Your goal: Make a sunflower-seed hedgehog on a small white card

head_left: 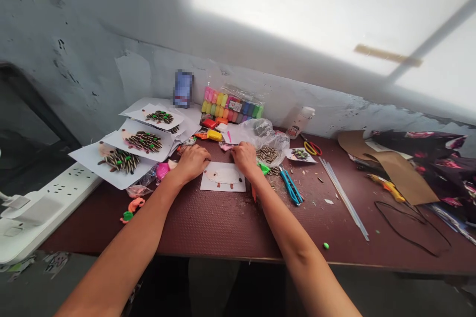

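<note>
Your card (pixel 225 186) has body (pixel 222 176) and feet (pixel 231 186); seeds (pixel 267 153) at two o'clock aren't on; I can't tell if left hand (pixel 193 161) or right hand (pixel 245 157) grips.

Light: strong white glare above the table (pixel 215 237), washed out, soft-edged. Wall (pixel 85 59) left of the table: grey, dimmer. Below the table: deep shadow. Power strip (pixel 76 181), table's left end: wide-angle stretch. Blue item (pixel 183 90), table's back: pixelated, perhaps a phone.

Maroon table (pixel 208 228) carries white cards (pixel 223 178), 1 blue cutter (pixel 291 186), clear rods (pixel 344 199)
</note>
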Motion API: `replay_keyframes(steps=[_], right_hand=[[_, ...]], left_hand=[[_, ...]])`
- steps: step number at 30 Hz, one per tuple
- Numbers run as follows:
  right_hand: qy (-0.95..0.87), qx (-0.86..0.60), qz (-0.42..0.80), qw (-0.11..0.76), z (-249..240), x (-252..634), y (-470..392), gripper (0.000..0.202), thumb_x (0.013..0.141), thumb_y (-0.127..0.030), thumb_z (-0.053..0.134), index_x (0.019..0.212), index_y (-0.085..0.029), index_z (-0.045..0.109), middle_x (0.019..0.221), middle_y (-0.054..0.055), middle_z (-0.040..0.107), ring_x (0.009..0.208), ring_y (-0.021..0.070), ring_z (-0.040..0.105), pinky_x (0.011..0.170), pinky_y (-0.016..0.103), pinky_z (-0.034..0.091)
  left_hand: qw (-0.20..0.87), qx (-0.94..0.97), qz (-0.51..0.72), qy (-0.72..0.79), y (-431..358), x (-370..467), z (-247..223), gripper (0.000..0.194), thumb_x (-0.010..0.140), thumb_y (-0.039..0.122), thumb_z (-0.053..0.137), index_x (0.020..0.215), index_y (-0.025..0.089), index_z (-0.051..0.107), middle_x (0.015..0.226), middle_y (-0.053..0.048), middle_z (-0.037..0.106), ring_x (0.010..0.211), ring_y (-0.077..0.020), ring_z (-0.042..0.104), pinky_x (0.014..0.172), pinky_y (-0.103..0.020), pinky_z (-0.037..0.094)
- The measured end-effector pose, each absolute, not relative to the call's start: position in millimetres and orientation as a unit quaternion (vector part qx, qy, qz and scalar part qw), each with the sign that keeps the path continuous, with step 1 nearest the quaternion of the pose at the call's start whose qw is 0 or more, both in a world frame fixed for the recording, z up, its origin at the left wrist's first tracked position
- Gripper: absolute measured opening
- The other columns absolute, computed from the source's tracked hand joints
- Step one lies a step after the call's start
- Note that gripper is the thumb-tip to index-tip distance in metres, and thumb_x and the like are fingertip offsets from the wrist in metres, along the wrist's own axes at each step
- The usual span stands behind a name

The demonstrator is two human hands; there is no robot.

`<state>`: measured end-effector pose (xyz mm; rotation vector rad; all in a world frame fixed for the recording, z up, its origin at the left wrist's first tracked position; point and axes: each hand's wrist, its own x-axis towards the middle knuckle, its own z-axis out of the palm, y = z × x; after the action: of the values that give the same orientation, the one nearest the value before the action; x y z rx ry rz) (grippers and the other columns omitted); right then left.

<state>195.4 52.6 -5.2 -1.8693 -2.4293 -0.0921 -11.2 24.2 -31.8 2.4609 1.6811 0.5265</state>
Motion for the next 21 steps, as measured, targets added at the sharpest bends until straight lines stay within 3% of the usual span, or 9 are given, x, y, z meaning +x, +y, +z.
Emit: replay_keyframes(steps=[6, 14, 21], right_hand=[[-0.803, -0.594, -0.047, 0.002, -5, 184, 61, 0.036, 0.104, -0.021, 0.045, 0.118, -0.015, 0.077, 0.118, 0.019, 0.070, 0.115, 0.0286, 0.058, 0.093, 0.037, 0.040], [-0.813, -0.580, -0.043, -0.026, 3, 184, 65, 0.036, 0.102, -0.015, 0.043, 0.123, -0.013, 0.071, 0.123, 0.020, 0.068, 0.114, 0.0286, 0.061, 0.090, 0.036, 0.042], [-0.819, -0.572, -0.007, 0.047, 4, 197, 53, 0.028, 0.101, -0.014, 0.047, 0.117, -0.011, 0.069, 0.114, 0.016, 0.073, 0.107, 0.0262, 0.063, 0.091, 0.033, 0.043]], left_hand=[[0.059, 0.825, 0.206, 0.524, 26, -10, -28, 0.032, 0.083, 0.014, 0.056, 0.098, 0.026, 0.082, 0.114, -0.008, 0.077, 0.114, -0.0294, 0.062, 0.104, -0.047, 0.046], [0.046, 0.835, 0.147, 0.529, 23, -6, -30, 0.030, 0.088, 0.015, 0.054, 0.097, 0.023, 0.081, 0.103, -0.011, 0.075, 0.107, -0.0311, 0.063, 0.094, -0.045, 0.047], [0.028, 0.835, 0.130, 0.534, 22, -3, -35, 0.031, 0.091, 0.016, 0.051, 0.101, 0.024, 0.079, 0.106, -0.011, 0.073, 0.110, -0.0291, 0.063, 0.094, -0.042, 0.046]])
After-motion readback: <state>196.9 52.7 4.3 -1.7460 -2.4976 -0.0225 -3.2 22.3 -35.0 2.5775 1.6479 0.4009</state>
